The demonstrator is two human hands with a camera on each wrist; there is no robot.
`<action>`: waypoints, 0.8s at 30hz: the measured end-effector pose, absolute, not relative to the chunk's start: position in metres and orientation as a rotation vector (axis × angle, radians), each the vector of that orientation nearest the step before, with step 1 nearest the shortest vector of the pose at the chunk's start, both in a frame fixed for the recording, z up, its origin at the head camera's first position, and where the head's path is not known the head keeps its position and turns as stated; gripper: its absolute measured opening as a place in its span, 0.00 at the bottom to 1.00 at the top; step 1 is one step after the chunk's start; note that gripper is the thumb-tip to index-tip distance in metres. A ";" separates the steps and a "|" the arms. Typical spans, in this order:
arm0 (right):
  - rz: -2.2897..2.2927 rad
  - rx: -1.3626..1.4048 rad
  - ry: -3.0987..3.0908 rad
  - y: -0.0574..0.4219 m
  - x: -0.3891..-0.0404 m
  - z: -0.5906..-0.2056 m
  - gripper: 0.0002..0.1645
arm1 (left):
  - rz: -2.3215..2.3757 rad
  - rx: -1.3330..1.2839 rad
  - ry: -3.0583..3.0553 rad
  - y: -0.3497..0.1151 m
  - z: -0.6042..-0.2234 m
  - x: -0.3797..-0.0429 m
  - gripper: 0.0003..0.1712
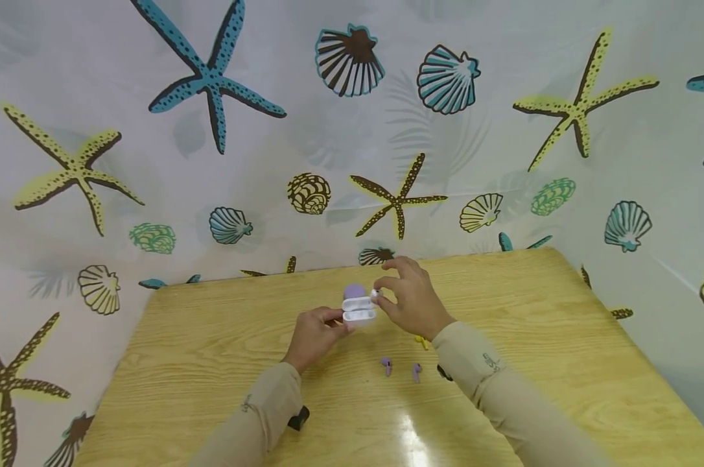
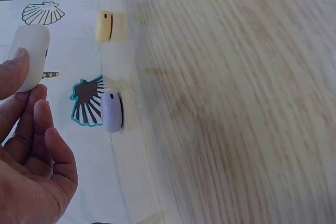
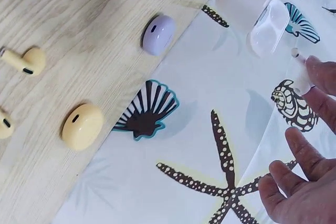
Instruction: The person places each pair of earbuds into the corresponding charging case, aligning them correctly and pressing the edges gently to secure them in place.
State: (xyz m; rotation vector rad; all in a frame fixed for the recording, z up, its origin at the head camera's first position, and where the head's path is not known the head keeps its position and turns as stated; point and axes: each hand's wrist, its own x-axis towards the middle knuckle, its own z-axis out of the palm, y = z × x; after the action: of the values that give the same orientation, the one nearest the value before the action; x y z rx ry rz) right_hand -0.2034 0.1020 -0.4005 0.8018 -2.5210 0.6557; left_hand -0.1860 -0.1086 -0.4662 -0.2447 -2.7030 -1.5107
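My left hand (image 1: 317, 336) holds a white earbud case (image 1: 359, 316) by its left end, thumb and fingers around it. The case's lid stands open, its slots facing me in the head view. Between thumb and fingertip, my right hand (image 1: 415, 299) pinches a white earbud (image 3: 302, 76), stem toward the case, just to the right of the lid. The other right fingers are spread. Below the hands on the tabletop lie a purple earbud (image 1: 386, 365) and a second purple earbud (image 1: 417, 371). A yellow earbud (image 1: 422, 341) shows beside the right sleeve.
A closed purple case (image 1: 354, 290) stands on the wooden table (image 1: 223, 344) behind the white one. The right wrist view also has a closed yellow case (image 3: 83, 126) near the table's edge. Shell-and-starfish cloth (image 1: 258, 162) hangs behind the table.
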 end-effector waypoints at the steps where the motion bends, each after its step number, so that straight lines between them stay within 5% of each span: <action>1: 0.657 0.811 -2.517 0.098 -0.203 -0.400 0.08 | -1.520 -0.237 -2.702 -0.108 -0.465 -0.186 0.16; 24: 0.687 0.833 -2.554 0.069 -0.200 -0.406 0.06 | -1.457 -0.293 -2.710 -0.109 -0.462 -0.185 0.15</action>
State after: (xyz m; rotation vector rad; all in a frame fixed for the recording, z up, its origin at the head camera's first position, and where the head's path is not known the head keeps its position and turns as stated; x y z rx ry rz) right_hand -0.1999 0.0688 -0.4057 0.8331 -2.5536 0.6873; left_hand -0.1853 -0.1090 -0.4617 -0.2933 -2.7101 -1.4569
